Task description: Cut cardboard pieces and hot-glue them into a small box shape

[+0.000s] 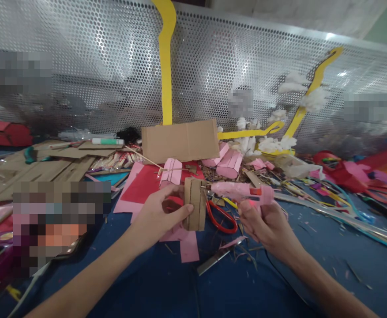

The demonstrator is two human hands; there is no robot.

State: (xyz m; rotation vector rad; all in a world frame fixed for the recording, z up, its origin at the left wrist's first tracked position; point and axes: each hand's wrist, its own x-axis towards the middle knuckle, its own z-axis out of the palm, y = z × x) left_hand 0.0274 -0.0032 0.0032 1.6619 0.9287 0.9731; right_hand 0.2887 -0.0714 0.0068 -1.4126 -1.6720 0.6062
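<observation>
My left hand (165, 210) grips a small folded piece of cardboard (196, 212) by its left side, thumb on the front face. Dark lines run down that face. My right hand (262, 221) is wrapped round the handle of a pink glue gun (234, 189). The gun's nozzle points left and meets, or nearly meets, the upper right part of the cardboard. Just behind and below the nozzle lie red-handled scissors (224, 220). Pink paper strips (189, 247) lie under the cardboard, and a metal cutter blade (215, 260) rests nearer to me.
A larger cardboard piece (180, 142) leans before the perforated metal panel (206, 66). Pink paper shapes (229, 163), sticks and scraps crowd the back of the blue table (153, 282). Cardboard sheets (64, 170) pile up at left. A clear rod (339, 216) lies at right.
</observation>
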